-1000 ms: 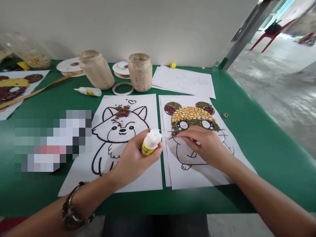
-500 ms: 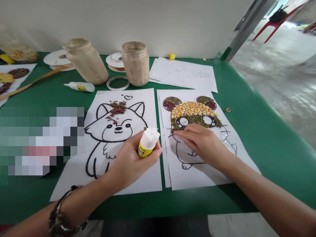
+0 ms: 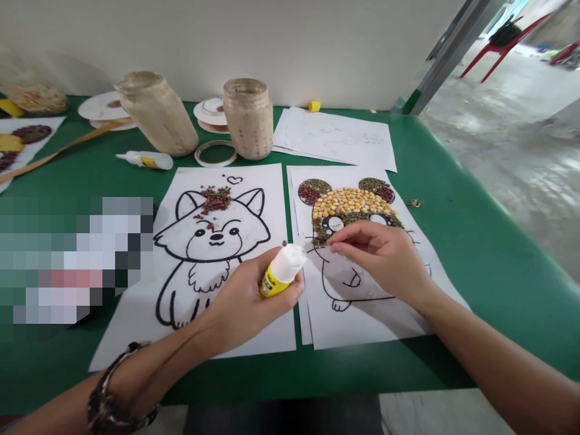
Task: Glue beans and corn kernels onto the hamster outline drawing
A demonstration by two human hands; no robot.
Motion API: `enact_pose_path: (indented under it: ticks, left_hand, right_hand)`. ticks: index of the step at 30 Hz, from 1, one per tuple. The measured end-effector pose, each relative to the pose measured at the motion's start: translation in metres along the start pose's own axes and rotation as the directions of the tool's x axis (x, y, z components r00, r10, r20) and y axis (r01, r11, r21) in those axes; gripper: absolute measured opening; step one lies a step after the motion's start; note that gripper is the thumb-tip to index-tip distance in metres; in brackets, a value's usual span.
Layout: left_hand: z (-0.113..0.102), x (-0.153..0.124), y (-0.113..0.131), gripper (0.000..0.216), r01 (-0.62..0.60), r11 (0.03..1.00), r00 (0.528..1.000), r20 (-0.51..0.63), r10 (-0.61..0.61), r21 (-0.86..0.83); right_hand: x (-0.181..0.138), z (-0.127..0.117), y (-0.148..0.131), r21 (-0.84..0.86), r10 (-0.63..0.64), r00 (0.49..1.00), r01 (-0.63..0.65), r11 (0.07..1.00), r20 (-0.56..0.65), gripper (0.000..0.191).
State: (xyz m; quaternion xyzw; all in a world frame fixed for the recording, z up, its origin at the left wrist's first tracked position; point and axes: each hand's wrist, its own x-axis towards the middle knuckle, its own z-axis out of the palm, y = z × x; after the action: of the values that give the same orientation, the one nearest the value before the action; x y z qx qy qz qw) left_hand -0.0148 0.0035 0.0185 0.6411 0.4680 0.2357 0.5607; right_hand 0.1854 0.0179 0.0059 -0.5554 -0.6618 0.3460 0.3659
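My left hand (image 3: pixel 242 302) is wrapped round a small white glue bottle (image 3: pixel 281 270) with a yellow label, its tip pointing up and right, over the gap between two sheets. My right hand (image 3: pixel 380 257) hovers over the bear drawing (image 3: pixel 362 302), fingers curled with thumb and forefinger pinched near the bear's cheek; what they hold is too small to see. The bear's head is covered in yellow corn and green and red beans (image 3: pixel 348 205). The fox drawing (image 3: pixel 212 248) on the left has a patch of red beans on its forehead.
On the green table (image 3: pixel 453 241) stand two cloudy jars (image 3: pixel 248 118) (image 3: pixel 156 112), a second glue bottle (image 3: pixel 147 160), tape rings (image 3: pixel 216 154), a stack of white paper (image 3: pixel 335 139) and a yellow cap (image 3: pixel 314 106). A blurred-out patch lies at left. Red chair stands outside, far right.
My right hand lifted off the paper and curled into a pinch by the bear's cheek. My left hand tilted the glue bottle slightly toward the right.
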Motion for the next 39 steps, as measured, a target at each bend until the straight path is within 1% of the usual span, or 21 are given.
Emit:
enact_pose_path:
  ticks: [3, 4, 6, 8, 10, 12, 14, 17, 21, 24, 27, 29, 31, 34, 36, 39]
  left_hand:
    - [0.001, -0.001, 0.002, 0.008, 0.046, 0.998, 0.994, 0.095, -0.051, 0.049]
    - [0.001, -0.001, 0.003, 0.008, 0.049, 0.996, 0.991, 0.119, -0.057, 0.07]
    - [0.002, -0.002, 0.003, 0.01, 0.043, 0.992, 0.989, 0.139, -0.059, 0.115]
    - [0.003, -0.002, 0.002, 0.011, 0.029, 0.989, 0.99, 0.135, -0.049, 0.148]
    - [0.004, -0.002, 0.0, 0.011, 0.006, 0.985, 0.991, 0.134, -0.029, 0.175]
    - [0.005, -0.002, -0.003, 0.009, -0.018, 0.981, 0.987, 0.159, -0.014, 0.195]
    - [0.005, -0.001, -0.006, 0.009, -0.029, 0.981, 0.98, 0.2, -0.011, 0.194]
    - [0.005, -0.001, -0.01, 0.009, -0.036, 0.985, 0.971, 0.239, -0.005, 0.169]
    - [0.006, -0.002, -0.01, 0.009, -0.047, 0.986, 0.973, 0.229, 0.009, 0.162]
    - [0.007, -0.002, -0.009, 0.008, -0.048, 0.988, 0.974, 0.226, 0.014, 0.146]
    - [0.007, -0.001, -0.009, 0.007, -0.041, 0.992, 0.971, 0.239, 0.012, 0.119]
    - [0.007, -0.001, -0.008, 0.007, -0.058, 0.992, 0.973, 0.227, 0.031, 0.115]
    - [0.007, -0.001, -0.007, 0.008, -0.075, 0.991, 0.976, 0.211, 0.051, 0.111]
    - [0.005, -0.001, -0.005, 0.011, -0.058, 0.993, 0.975, 0.222, 0.033, 0.103]
    - [0.004, 0.0, -0.002, 0.011, -0.03, 0.993, 0.974, 0.228, 0.004, 0.112]
    - [0.004, 0.001, 0.001, 0.01, -0.018, 0.994, 0.973, 0.229, -0.008, 0.111]
  right_hand:
    - [-0.001, 0.001, -0.003, 0.208, 0.101, 0.995, -0.102, 0.973, 0.015, 0.014]
    - [-0.003, 0.002, -0.005, 0.244, 0.113, 0.994, -0.111, 0.963, 0.008, 0.016]
    - [-0.007, 0.003, -0.011, 0.26, 0.095, 0.995, -0.086, 0.962, -0.022, 0.015]
    - [-0.014, 0.005, -0.018, 0.225, 0.023, 0.998, -0.011, 0.974, -0.051, 0.014]
    - [-0.021, 0.008, -0.025, 0.166, -0.093, 0.994, 0.102, 0.981, -0.06, 0.017]
    - [-0.026, 0.011, -0.03, 0.105, -0.218, 0.975, 0.221, 0.97, -0.04, 0.022]
    - [-0.029, 0.012, -0.032, 0.062, -0.294, 0.956, 0.294, 0.954, -0.015, 0.024]
    - [-0.03, 0.013, -0.033, 0.056, -0.308, 0.951, 0.309, 0.949, -0.022, 0.022]
    - [-0.031, 0.014, -0.035, 0.042, -0.297, 0.953, 0.299, 0.953, -0.052, 0.025]
    - [-0.033, 0.016, -0.035, -0.016, -0.326, 0.945, 0.326, 0.945, -0.012, 0.032]
    - [-0.036, 0.017, -0.033, -0.058, -0.382, 0.924, 0.383, 0.922, 0.037, 0.041]
    - [-0.036, 0.017, -0.032, -0.065, -0.413, 0.91, 0.415, 0.908, 0.044, 0.045]
    - [-0.036, 0.017, -0.031, -0.063, -0.421, 0.907, 0.421, 0.905, 0.02, 0.042]
    - [-0.034, 0.014, -0.033, -0.093, -0.421, 0.907, 0.418, 0.904, -0.018, 0.028]
    - [-0.032, 0.012, -0.034, -0.142, -0.471, 0.882, 0.464, 0.875, -0.024, 0.019]
    - [-0.031, 0.01, -0.035, -0.212, -0.554, 0.833, 0.539, 0.815, -0.01, 0.016]
